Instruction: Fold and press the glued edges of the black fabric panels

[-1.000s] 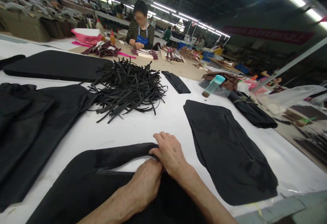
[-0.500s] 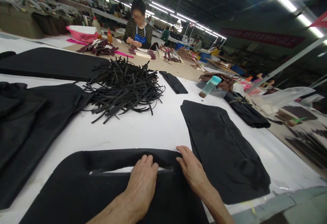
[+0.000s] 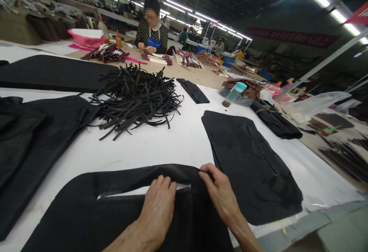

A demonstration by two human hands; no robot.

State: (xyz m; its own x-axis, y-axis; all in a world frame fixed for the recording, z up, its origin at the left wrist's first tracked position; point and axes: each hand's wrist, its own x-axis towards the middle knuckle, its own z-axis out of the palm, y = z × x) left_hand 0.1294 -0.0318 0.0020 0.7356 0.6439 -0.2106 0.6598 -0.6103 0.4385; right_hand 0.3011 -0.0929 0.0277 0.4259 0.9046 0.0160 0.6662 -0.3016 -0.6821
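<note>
A black panel with rounded corners lies in front of me on the white table covering. A long slit near its far edge lets the white surface show through. My left hand lies flat across the slit, its fingertips pressing on the black strip beyond it. At the far right corner, my right hand pinches the panel's edge between thumb and fingers, lifting it slightly. The strip beside the slit bulges upward there. The undersides of both hands are hidden.
To the right lies a stack of black panels. Ahead is a heap of thin black strips, with black folded pieces at left. A turquoise-lidded bottle and a tied black bundle stand farther right. A co-worker sits across the table.
My right hand has closed on the panel's corner edge and raised it a little. The far strip now bows up and the slit gapes wider. My left hand stays almost in place.
</note>
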